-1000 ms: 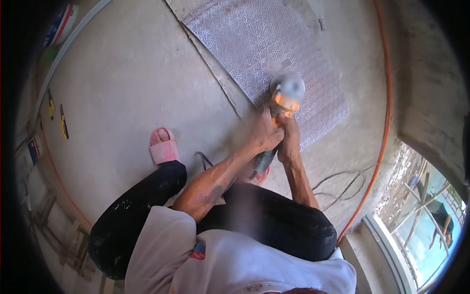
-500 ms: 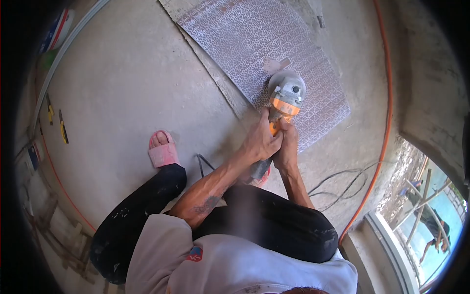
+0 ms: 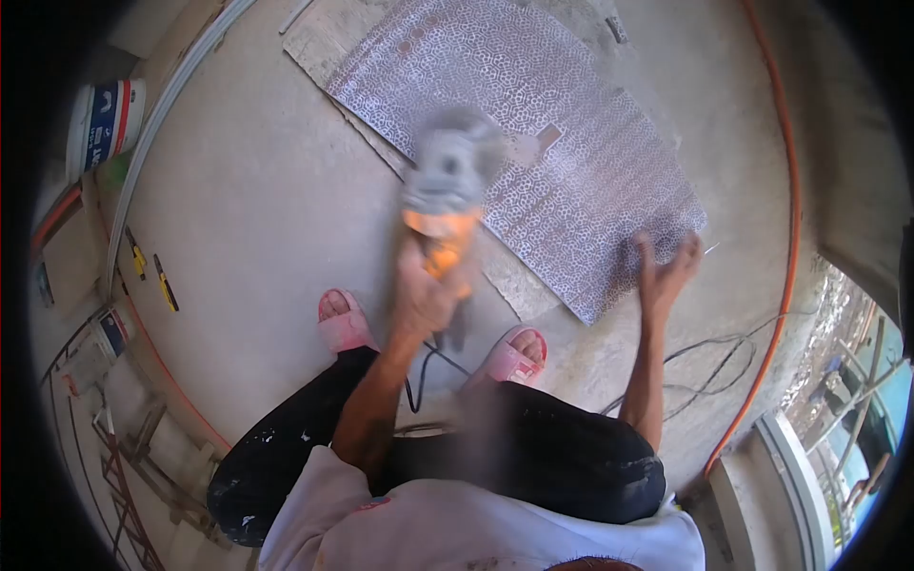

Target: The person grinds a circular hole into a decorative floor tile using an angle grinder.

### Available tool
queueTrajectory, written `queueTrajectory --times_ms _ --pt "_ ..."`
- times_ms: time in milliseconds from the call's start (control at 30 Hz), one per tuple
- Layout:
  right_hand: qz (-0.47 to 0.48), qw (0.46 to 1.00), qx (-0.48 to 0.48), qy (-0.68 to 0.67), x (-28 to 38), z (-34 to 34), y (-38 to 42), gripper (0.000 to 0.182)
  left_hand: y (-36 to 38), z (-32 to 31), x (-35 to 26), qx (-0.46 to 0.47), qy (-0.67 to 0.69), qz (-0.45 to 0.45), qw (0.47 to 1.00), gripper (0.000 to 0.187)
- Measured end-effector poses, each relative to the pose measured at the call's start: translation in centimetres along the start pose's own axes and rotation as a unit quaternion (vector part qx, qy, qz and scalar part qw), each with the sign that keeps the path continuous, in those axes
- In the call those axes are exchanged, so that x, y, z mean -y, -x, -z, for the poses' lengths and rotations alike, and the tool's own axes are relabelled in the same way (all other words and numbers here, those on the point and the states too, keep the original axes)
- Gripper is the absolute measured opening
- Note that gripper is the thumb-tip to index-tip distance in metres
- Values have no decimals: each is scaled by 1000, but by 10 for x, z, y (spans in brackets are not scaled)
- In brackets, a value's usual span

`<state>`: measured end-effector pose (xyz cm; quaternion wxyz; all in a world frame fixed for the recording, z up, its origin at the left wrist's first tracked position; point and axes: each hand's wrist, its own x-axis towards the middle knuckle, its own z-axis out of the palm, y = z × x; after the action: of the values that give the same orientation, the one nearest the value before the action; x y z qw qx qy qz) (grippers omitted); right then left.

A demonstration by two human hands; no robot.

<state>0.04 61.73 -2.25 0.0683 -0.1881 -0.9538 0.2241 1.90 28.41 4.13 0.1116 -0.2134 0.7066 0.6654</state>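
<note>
Resting on the floor (image 3: 257, 200) nearest: two pink sandals (image 3: 347, 330), dark cord (image 3: 415, 406) between them. Angle grinder (image 3: 444, 221) just beyond, body inside the left hand (image 3: 427, 297), orange part and grey head sticking out past the fingers. Left fingers wrapped tight round the body. Head points away from the person, long axis near-to-far, leaning slightly right; blurred, overlapping in view the near-left edge of the patterned sheet (image 3: 562, 219), can't tell if touching. Right hand (image 3: 665, 278) at the sheet's right corner, fingers spread apart, holding nothing; contact with sheet unclear. Loose cable (image 3: 706, 388) on floor beside right forearm, near the orange hose (image 3: 792, 190) along the right side. Two yellow-and-black tools (image 3: 166, 283) on floor's left side; white-and-blue bucket (image 3: 105, 133) farther, toward far left corner.
</note>
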Motion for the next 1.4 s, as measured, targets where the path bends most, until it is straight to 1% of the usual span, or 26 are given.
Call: queueTrajectory --times_ms 33,67,100,133,167,233,267,333,367,433,533,633,700,767,800,867,900,967,1067,1100,1133,1233,1267,1333,1400 --pt "-32 990 -86 105 -22 -6 -14 70 -6 11 -6 -25 26 22 999 56" --pt "-113 993 -17 40 -22 -3 -9 70 -10 22 -14 -52 55 41 996 56" --pt "-191 980 50 -30 -15 1 3 70 -15 28 -23 -76 77 4 994 55" --pt "-270 950 120 -97 -10 3 20 70 -17 34 -29 -100 96 -31 990 54" --pt "-174 979 95 -37 -22 -7 50 67 -13 41 -30 -122 84 -30 989 52" --pt "-248 962 110 -7 -14 -11 69 64 -6 57 -29 -160 58 -32 985 48" --pt "-237 963 129 1 -13 -12 75 63 -2 67 -18 -150 51 -44 986 47" --pt "-205 965 163 19 -8 -17 79 60 0 61 -17 -174 61 -41 982 46" --pt "-215 960 181 -9 -4 -16 85 59 7 60 -16 -190 64 -35 979 45" --pt "-243 941 223 -74 18 -12 98 56 20 56 -4 -190 75 15 979 47" --pt "-247 888 382 -73 30 11 96 51 27 50 -3 -148 87 51 984 45" --pt "-121 881 454 -64 76 28 93 45 37 37 7 -107 79 63 989 39" --pt "-134 812 506 -260 95 18 92 42 40 26 15 -76 57 64 993 35" --pt "-164 738 483 -442 119 3 102 42 44 8 18 -17 -29 -65 997 30" --pt "-192 693 503 -479 133 3 105 46 46 0 21 13 -70 -131 989 28" --pt "-245 598 533 -546 159 10 107 54 55 -16 44 16 -169 -175 970 43" --pt "-271 599 503 -561 162 11 112 56 57 -24 51 16 -219 -198 955 50" --pt "-320 594 442 -591 164 14 122 59 54 -31 18 73 -90 -49 992 54" --pt "-321 556 442 -626 160 20 119 58 58 -39 5 87 -7 56 995 59" --pt "-323 543 442 -636 157 24 119 58 61 -41 7 89 -1 64 994 60" --pt "-301 586 440 -611 147 18 122 57 62 -43 10 91 5 71 993 60" --pt "-303 600 434 -599 137 14 125 59 58 -45 5 98 28 71 992 62" --pt "-310 600 423 -604 132 13 128 60 58 -46 1 103 39 73 991 62" --pt "-325 597 401 -614 123 12 135 61 58 -44 -4 135 17 89 987 63" --pt "-332 581 402 -624 117 13 137 61 58 -42 -6 157 0 103 982 64"
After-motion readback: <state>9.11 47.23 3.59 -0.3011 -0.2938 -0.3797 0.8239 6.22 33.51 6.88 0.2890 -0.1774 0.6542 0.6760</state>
